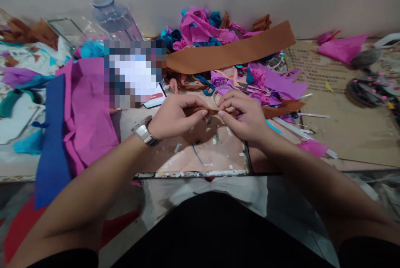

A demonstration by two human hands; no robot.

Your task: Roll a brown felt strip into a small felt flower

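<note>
Over the near part of the worktable, a twisted strip of brown crepe paper runs between my two hands. My left hand, with a metal watch on its wrist, pinches it between thumb and fingers. The strip is also pinched by my right hand, close beside the left one, thumb and fingertips together. Part of the strip is hidden behind my fingers. Just behind them shows a pale ring-shaped thing. A wide flat strip of brown paper lies farther back across a heap of scraps.
Crumpled pink paper and other coloured scraps are heaped at the back. A capped bottle stands behind a partly blurred phone. Pink and blue paper hang over the front edge at left. Cardboard lies at right.
</note>
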